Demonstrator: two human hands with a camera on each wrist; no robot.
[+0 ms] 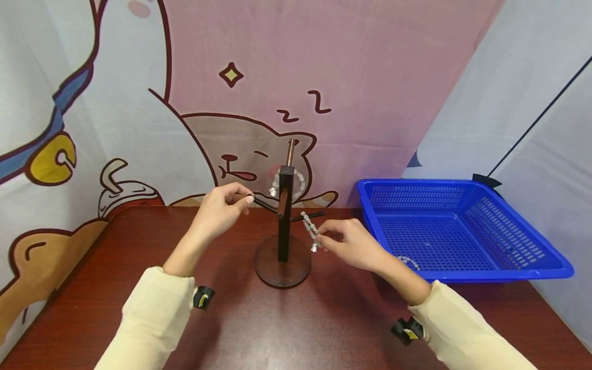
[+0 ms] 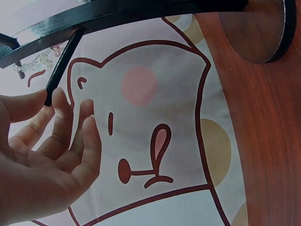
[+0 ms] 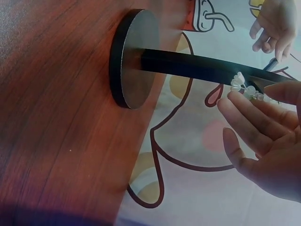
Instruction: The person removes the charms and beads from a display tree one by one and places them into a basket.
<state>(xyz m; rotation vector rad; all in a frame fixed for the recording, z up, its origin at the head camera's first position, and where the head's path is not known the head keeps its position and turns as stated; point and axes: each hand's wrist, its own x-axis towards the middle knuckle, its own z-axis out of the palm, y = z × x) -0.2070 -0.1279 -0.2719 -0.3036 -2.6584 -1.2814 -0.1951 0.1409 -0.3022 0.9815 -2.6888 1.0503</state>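
Note:
A dark wooden stand (image 1: 284,239) with a round base and several pegs stands upright on the table. My left hand (image 1: 219,209) pinches the tip of its left peg (image 2: 65,59) between thumb and fingers. On the other side, my right hand (image 1: 350,241) pinches a clear beaded bracelet (image 1: 309,224) with a small flower-like charm. The bracelet's upper end is at the right peg (image 1: 316,214); I cannot tell whether it goes around it. Another beaded bracelet (image 1: 301,184) hangs higher up, behind the post. In the right wrist view, fingers partly hide the held bracelet (image 3: 250,90).
To the right sits a blue plastic basket (image 1: 462,275) with a clear bracelet (image 1: 408,262) seen inside near its front left. The reddish-brown table (image 1: 222,329) ends at a cartoon-printed cloth (image 1: 370,77) behind. Each wrist wears a small black camera.

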